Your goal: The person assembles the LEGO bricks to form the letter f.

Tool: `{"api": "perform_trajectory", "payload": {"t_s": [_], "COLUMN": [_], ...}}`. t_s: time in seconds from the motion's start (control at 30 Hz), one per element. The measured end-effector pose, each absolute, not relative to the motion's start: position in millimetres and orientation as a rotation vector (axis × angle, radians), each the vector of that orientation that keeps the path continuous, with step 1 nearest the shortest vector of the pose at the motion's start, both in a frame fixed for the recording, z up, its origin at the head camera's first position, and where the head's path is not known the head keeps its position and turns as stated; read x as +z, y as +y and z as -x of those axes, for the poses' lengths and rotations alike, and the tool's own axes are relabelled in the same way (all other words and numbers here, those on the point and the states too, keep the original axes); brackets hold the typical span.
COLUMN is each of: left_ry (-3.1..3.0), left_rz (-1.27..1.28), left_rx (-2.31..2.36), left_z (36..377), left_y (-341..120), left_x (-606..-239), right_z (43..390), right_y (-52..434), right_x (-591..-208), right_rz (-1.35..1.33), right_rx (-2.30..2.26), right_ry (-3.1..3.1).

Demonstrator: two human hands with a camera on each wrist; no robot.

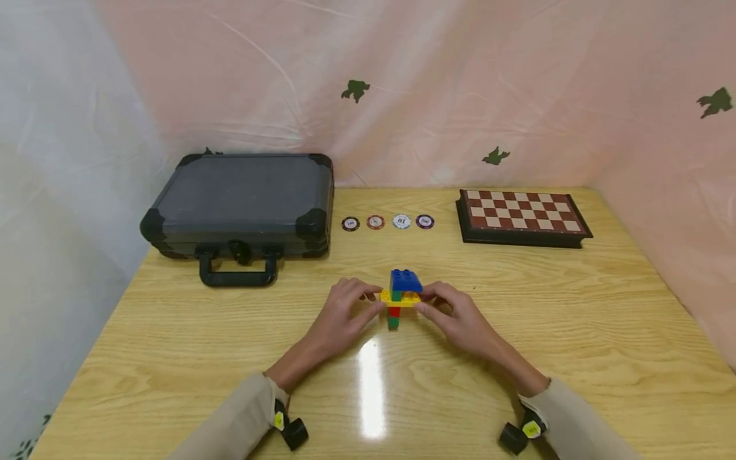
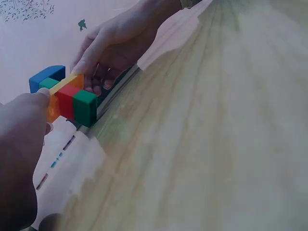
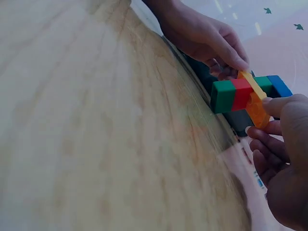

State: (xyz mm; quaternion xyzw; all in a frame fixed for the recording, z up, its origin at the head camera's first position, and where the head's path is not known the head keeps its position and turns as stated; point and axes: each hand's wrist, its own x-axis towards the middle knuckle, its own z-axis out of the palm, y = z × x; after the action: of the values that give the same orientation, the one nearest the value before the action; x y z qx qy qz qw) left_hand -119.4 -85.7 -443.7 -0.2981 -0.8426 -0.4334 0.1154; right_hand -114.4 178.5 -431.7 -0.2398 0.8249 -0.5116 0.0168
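Note:
A small stack of toy building blocks stands upright between the two hands in the head view. From the bottom it runs green block (image 1: 393, 323), red block (image 1: 394, 312), yellow plate (image 1: 406, 304), another green block (image 3: 262, 83) and a sloped blue block (image 1: 406, 281) on top. My left hand (image 1: 344, 318) pinches one end of the yellow plate between thumb and fingers. At the opposite end, my right hand (image 1: 457, 319) pinches the same plate. Both wrist views show the red and green lower blocks jutting out below the plate, untouched by fingers.
A dark grey hard case (image 1: 247, 191) with a black handle (image 1: 238, 278) lies at the back left. Several poker chips (image 1: 401, 221) form a row beyond the blocks. At the back right sits a checkered board box (image 1: 522, 212). A pale curtain (image 1: 402, 51) hangs behind the wooden table (image 1: 190, 345).

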Motion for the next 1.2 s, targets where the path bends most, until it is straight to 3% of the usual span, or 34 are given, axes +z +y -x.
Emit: {"api": "perform_trajectory", "payload": {"t_s": [0.3,1.2], "left_ry": [-2.515,-2.723], "left_rz": [0.729,0.434], "left_rx": [-1.336,-1.327], "left_z": [134.4,151.4], "left_y": [-77.3,-66.1], "left_x": [-443.6,-443.1], "right_z": [131.4,153.0], "right_y": [172.9,164.1], "right_x": [-429.0,-420.9], "right_rz": [0.477,0.367], "right_rx": [-1.601,-1.452], "right_ry": [2.501,2.596]}}
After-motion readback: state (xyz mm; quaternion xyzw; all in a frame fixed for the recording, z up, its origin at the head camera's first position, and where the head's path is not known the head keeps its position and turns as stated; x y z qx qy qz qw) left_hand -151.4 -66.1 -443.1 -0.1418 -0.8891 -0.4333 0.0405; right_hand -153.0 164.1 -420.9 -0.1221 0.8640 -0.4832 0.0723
